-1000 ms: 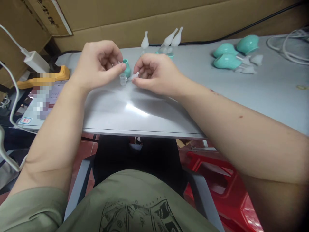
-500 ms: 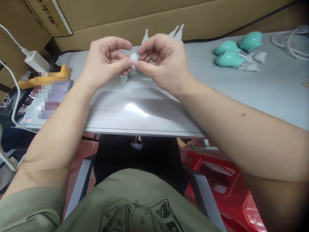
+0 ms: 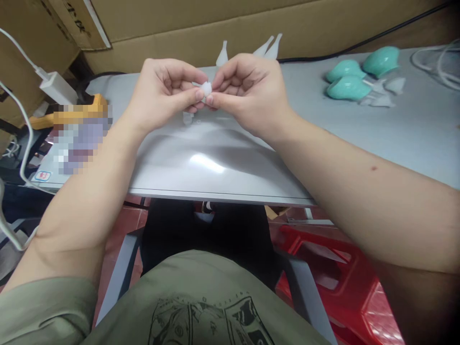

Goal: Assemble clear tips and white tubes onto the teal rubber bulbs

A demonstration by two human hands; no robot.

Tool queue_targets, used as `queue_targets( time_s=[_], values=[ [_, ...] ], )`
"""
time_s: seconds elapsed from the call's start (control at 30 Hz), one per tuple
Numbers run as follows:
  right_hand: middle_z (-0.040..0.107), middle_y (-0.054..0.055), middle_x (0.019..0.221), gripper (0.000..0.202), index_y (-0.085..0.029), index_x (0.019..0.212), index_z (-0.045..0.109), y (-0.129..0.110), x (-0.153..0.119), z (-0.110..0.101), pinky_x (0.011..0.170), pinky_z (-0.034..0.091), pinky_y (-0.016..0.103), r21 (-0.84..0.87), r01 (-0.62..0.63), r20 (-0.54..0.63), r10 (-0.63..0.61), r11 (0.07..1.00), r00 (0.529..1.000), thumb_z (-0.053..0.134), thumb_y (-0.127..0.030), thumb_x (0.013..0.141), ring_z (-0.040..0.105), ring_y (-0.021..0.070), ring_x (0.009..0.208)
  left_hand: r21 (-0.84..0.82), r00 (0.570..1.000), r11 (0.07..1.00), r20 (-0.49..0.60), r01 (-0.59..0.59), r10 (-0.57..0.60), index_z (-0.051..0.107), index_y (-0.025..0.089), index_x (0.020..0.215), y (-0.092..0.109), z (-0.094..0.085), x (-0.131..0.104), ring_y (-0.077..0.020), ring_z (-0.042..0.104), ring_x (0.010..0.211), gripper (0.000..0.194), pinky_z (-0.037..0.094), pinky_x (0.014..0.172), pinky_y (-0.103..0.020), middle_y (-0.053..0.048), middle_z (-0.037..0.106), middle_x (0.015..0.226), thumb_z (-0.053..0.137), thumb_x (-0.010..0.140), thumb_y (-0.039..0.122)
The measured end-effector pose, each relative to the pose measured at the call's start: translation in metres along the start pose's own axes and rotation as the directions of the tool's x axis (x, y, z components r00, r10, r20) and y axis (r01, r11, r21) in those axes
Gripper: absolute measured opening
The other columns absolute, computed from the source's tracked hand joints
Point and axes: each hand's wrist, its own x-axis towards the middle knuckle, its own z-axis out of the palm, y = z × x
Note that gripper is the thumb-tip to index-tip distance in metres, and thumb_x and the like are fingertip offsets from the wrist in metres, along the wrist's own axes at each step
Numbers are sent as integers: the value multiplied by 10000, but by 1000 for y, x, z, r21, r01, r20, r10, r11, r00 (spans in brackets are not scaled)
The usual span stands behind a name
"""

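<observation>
Between my fingertips, above the table, is a small white translucent piece [image 3: 206, 88]. My left hand [image 3: 168, 93] pinches it from the left with thumb and fingers closed. From the right, my right hand [image 3: 251, 88] grips it between thumb and forefinger. Its exact kind is too small to make out. Just below my left fingers a clear plastic part [image 3: 188, 118] lies on the tabletop. Behind my hands stand white bottle-shaped pieces with narrow necks, one alone [image 3: 223, 55] and a pair [image 3: 272, 48] partly covered by my right hand.
Shiny turquoise rounded shells [image 3: 348, 88] with white parts [image 3: 377, 96] lie on the grey table [image 3: 323, 143] at the right. A coiled cable [image 3: 438, 67] is beyond them. At the left are a yellow tool [image 3: 98, 106] and a white charger [image 3: 59, 87]. A cardboard wall [image 3: 179, 24] closes the back.
Both hands stay on the small white piece, which has turned slightly between the fingertips. My left forefinger has come down closer to it. The whole view has shifted a little.
</observation>
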Motion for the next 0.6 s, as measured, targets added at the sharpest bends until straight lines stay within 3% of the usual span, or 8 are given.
queue_targets(
  time_s=[0.1, 0.17, 0.27, 0.37, 0.47, 0.6],
  values=[
    [755, -3, 875, 271, -242, 910, 738, 3, 2, 2, 782, 647, 246, 101, 59, -16, -58, 993, 998, 976, -134, 837, 757, 125, 793, 0, 998, 999, -25, -49, 49, 854, 295, 1324, -10, -2, 4, -362, 810, 1152, 483, 697, 942, -521, -61, 774, 858, 909, 963, 611],
    [768, 5, 891, 262, -247, 960, 711, 2, 2, 5, 777, 654, 271, 90, 40, -23, -38, 995, 999, 937, -153, 866, 766, 135, 793, -4, 995, 996, -55, -87, 87, 880, 322, 1287, -18, -6, 14, -355, 831, 1098, 407, 719, 891, -499, -50, 781, 852, 919, 955, 553],
    [798, 40, 929, 306, -225, 1060, 752, -5, 2, 10, 800, 655, 320, 63, 7, -79, -2, 998, 997, 938, -233, 817, 779, 167, 813, -114, 957, 964, -194, -242, 217, 940, 355, 1044, -28, -8, 31, -291, 842, 826, 244, 707, 688, -321, -39, 788, 827, 994, 806, 345],
    [835, 50, 1042, 270, -220, 1014, 811, -10, 1, 15, 832, 664, 329, 54, -37, -153, 44, 998, 987, 946, -189, 782, 788, 162, 846, -216, 904, 900, -295, -379, 310, 944, 336, 935, -29, -2, 38, -242, 815, 695, 268, 646, 606, -172, -63, 787, 818, 959, 745, 147],
    [831, 57, 1011, 236, -220, 949, 809, -10, 2, 16, 815, 677, 379, 25, -40, -193, 44, 999, 980, 952, -219, 761, 809, 205, 874, -226, 878, 879, -344, -420, 331, 916, 253, 948, -25, 7, 38, -229, 806, 671, 231, 660, 610, -177, -61, 773, 783, 924, 771, 105],
    [837, 114, 1068, 302, -180, 932, 794, -4, 5, 15, 774, 687, 395, 7, -41, -227, 41, 999, 973, 921, -358, 726, 822, 227, 873, -191, 871, 900, -391, -393, 297, 920, 319, 883, -22, 14, 37, -240, 803, 665, 248, 663, 613, -195, -46, 764, 769, 941, 711, 141]
  ],
)
